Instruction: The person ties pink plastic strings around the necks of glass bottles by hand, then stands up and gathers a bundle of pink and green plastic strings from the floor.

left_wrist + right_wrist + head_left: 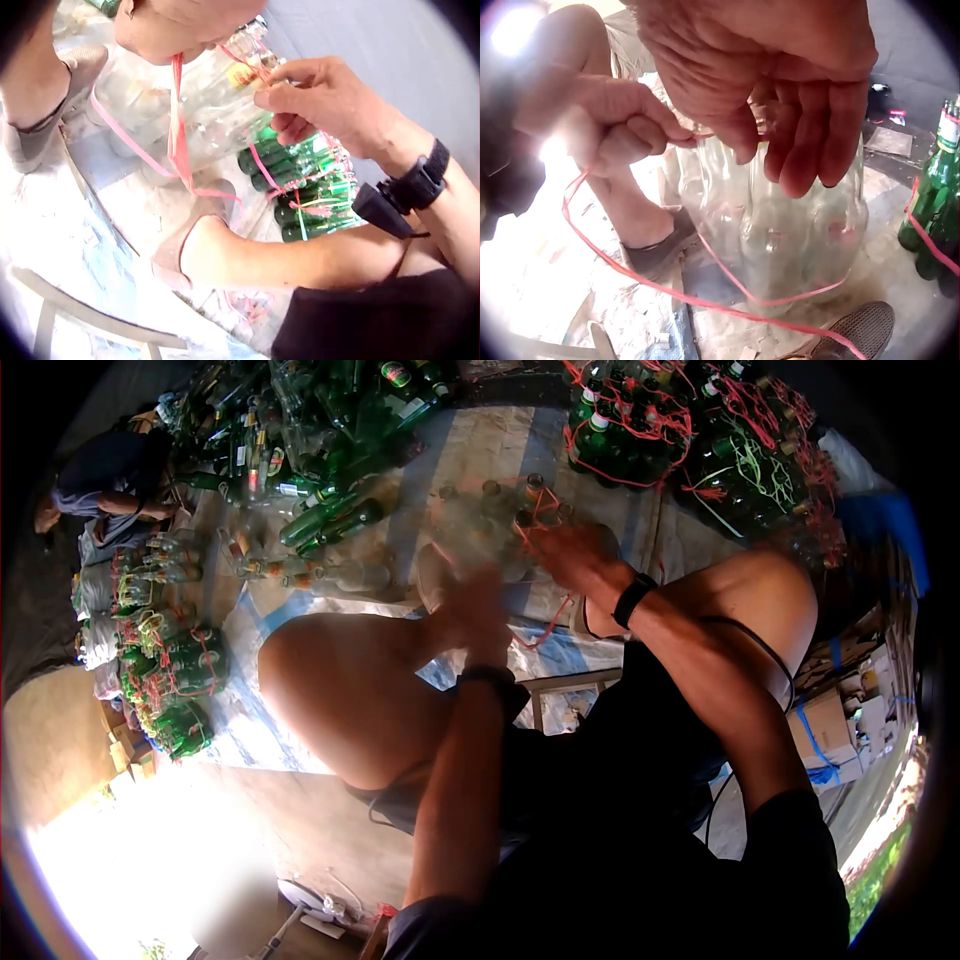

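A bundle of clear glass bottles [802, 247] stands on the ground between the person's feet, with pink plastic string [656, 289] looped around its lower part. The left hand [622, 124] pinches the string beside the bottle tops, and a length of it hangs from this hand in the left wrist view. Over the bottle necks, the right hand [322, 105] pinches the string between thumb and forefinger, its other fingers loosely bent. A short stretch of string runs between both hands in the right wrist view. In the head view, the left hand [475, 615] is blurred.
Green bottles [625, 435] tied with red string stand at the back right. Loose bottles [330, 525] lie at the back left, near more tied bundles [175, 660]. Another person [110, 485] sits at far left. A wooden frame [97, 319] lies close to the feet.
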A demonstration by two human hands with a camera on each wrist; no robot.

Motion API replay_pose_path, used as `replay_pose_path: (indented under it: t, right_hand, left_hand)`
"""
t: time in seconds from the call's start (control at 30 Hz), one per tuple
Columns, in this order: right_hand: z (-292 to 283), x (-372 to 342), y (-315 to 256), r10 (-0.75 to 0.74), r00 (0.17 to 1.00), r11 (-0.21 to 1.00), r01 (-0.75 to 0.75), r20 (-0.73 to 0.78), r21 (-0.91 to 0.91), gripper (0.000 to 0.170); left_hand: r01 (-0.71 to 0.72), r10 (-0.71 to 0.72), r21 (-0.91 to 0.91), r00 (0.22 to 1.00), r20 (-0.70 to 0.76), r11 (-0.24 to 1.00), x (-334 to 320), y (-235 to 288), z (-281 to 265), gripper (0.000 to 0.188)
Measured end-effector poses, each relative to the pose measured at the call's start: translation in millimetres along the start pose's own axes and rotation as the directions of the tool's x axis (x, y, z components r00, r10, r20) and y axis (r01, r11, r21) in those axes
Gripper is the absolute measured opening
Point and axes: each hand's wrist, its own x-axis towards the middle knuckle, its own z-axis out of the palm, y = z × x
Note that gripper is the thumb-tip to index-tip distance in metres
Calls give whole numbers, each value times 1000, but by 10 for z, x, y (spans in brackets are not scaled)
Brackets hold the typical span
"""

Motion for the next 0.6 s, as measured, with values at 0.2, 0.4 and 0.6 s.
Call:
replay_pose_path:
  t: [0.2,0.4,0.6]
  right_hand:
    - [-79,-15,206,-47,999,989,50,21,-139,33]
    - [-228,-16,194,24,994,975,0,102,-223,29]
    - [-278,-43,228,-10,999,1000,10,38,-14,41]
  left_hand:
    - [142,-192,-235,960,-205,962,-109,439,387,28]
    - [106,-134,-172,979,-155,979,-238,660,-44,27]
    - [-34,-46,-216,933,-356,976,-225,471,288,49]
